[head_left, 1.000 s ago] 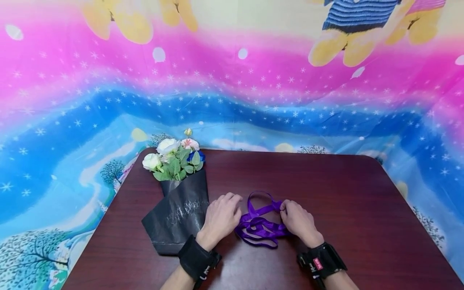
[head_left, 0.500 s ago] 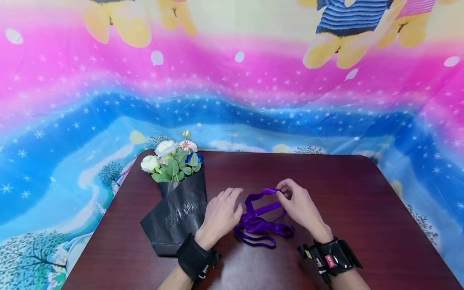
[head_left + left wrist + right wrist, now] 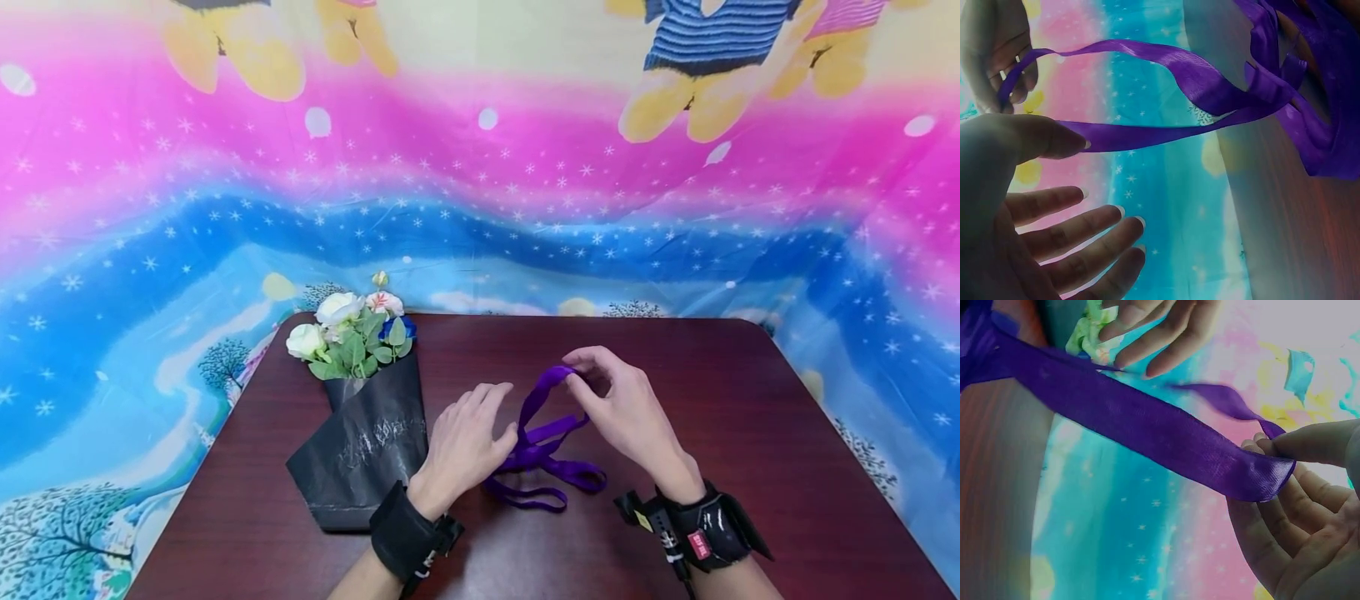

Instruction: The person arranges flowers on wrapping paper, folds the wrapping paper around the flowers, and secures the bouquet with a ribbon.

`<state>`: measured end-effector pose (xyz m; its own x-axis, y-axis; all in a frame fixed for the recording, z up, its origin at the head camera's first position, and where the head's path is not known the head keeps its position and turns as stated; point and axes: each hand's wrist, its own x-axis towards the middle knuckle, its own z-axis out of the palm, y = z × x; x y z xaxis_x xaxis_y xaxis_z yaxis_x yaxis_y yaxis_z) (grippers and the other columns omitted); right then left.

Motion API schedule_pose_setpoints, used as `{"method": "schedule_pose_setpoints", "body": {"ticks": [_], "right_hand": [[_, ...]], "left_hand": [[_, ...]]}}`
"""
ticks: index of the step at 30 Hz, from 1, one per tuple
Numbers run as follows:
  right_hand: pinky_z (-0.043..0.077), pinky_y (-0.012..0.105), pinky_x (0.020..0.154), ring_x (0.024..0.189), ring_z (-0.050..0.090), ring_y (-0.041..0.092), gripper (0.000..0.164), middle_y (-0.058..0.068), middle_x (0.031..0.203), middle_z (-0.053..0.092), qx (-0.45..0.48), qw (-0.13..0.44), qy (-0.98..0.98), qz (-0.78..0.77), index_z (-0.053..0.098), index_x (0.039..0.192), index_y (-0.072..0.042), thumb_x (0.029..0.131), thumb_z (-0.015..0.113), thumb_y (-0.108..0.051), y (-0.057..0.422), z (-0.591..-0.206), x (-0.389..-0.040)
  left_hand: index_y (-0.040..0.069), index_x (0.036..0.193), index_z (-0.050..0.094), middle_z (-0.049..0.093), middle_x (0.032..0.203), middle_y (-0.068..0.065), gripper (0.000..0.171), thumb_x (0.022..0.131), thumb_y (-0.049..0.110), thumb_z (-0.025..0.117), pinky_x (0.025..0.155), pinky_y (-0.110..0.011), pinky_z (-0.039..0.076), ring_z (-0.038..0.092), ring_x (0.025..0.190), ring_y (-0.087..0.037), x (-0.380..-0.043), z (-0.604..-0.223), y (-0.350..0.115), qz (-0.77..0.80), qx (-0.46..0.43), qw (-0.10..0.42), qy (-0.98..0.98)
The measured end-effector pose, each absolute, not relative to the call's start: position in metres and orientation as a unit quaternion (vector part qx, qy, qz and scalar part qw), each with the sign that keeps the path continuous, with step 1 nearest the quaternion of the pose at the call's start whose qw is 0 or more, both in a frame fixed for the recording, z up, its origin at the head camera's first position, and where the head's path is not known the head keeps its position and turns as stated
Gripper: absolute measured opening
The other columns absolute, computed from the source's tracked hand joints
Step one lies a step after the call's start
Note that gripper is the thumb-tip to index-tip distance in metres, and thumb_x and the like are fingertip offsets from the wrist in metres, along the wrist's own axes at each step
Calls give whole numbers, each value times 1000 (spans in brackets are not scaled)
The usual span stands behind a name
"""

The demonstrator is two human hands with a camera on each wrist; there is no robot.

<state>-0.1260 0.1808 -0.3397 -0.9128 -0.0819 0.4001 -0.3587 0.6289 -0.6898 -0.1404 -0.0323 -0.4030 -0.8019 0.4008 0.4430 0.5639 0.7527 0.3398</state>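
A long purple ribbon [image 3: 529, 455] lies in loose loops on the table, with one loop lifted above the rest. My right hand [image 3: 633, 412] pinches the top of that loop between thumb and fingers, seen closely in the right wrist view, where the ribbon [image 3: 1141, 434] stretches off toward the pile. Left of the ribbon, my left hand [image 3: 465, 442] hovers with its fingers spread and fairly straight. In the left wrist view its thumb [image 3: 1047, 137] overlaps a ribbon strand; whether it touches is unclear. Part of the pile is hidden behind the left hand.
A bouquet of white, pink and blue flowers [image 3: 352, 329] in black wrapping paper [image 3: 367, 458] lies on the left side of the dark red-brown table [image 3: 697, 375], close to the left forearm. A printed cloth [image 3: 480, 183] hangs behind the table.
My right hand has risen and moved away from me, pulling a ribbon loop up off the pile. The left hand stays nearly in place, its fingers now spread wider.
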Motion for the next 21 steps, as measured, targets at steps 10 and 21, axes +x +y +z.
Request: {"method": "schedule_pose_setpoints", "body": {"ticks": [10,21], "right_hand": [[45,23,58,67,56,9,18,-8,87,64,151,184,-873,425,65,107,-15,90,67,-10,175,-326,-121],[46,24,58,69,56,7,22,-10,88,63,175,192,-871,417,66,103,-15,85,70,-2,167,-332,-119]], "left_hand": [[12,130,56,63,114,0,56,85,44,66,74,-36,51,61,96,-18,-141,-395,-21,-281,-268,169,-906],[16,83,58,51,67,6,23,87,35,69,50,-22,36,48,56,-7,-146,-400,-14,-479,-266,27,-836]]}}
